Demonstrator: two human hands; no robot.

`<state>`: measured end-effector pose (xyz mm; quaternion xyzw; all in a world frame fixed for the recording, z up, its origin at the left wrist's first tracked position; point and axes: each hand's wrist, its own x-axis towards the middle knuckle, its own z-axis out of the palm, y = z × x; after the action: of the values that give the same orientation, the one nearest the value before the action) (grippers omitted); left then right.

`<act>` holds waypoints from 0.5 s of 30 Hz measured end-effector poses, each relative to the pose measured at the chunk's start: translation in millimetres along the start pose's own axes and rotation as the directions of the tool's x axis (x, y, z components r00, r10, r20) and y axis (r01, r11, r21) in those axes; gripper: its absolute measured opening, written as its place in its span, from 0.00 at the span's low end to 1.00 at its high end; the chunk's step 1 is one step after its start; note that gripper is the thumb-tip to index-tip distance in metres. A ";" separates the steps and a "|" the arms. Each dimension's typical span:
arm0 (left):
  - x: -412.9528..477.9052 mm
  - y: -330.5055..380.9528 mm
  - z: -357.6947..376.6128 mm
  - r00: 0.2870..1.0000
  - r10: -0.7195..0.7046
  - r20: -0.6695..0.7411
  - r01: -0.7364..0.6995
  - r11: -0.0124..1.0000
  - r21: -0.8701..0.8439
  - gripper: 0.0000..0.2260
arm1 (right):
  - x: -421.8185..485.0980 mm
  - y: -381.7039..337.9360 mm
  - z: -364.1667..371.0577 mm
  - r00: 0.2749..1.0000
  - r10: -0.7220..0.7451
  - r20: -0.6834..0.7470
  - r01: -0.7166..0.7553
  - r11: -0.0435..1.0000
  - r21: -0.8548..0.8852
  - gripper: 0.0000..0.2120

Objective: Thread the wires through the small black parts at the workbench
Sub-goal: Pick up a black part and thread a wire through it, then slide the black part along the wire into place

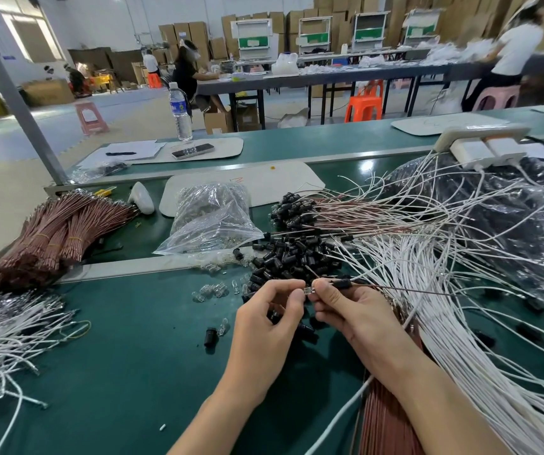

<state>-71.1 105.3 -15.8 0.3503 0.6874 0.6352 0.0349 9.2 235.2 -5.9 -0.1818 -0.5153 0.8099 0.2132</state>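
Both hands meet over the green table, near centre. Left hand: fingers pinched on a small clear bulb. Right hand: fingers pressed together on the bulb's other side, holding a black part with a thin brown wire running out to the right. Bulb and part sit touching, between the two fingertips.

Just behind the hands: loose pile of black parts, partly hidden by the knuckles. Clear bulbs scattered left of it. Plastic bag behind. White wires fan over the whole right side, crossing over the held wire's far end. Finished brown wires with black caps lie beyond the pile. Bundled brown wires at left; more white wires at lower left. One stray black part lies alone, left of the left hand. Bottle on the far table.
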 end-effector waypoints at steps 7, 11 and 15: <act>-0.2 -3.1 -2.1 0.999 -0.017 0.027 0.018 1.000 -0.007 0.06 | -2.0 -0.2 1.7 0.999 -0.034 -0.014 0.034 0.999 -0.031 0.15; -0.7 -3.8 -1.1 1.000 -0.019 0.024 0.019 1.000 -0.025 0.05 | -2.3 -0.8 3.6 0.999 -0.039 -0.018 0.039 0.999 -0.023 0.13; -0.2 -4.2 -0.7 0.999 0.002 0.036 -0.002 1.000 -0.022 0.06 | -2.3 -0.1 4.6 0.999 -0.035 0.005 0.036 0.999 -0.040 0.12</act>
<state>-73.1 104.8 -19.6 0.3618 0.6792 0.6366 0.0504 8.8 230.5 -3.8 -0.1751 -0.5349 0.7960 0.2228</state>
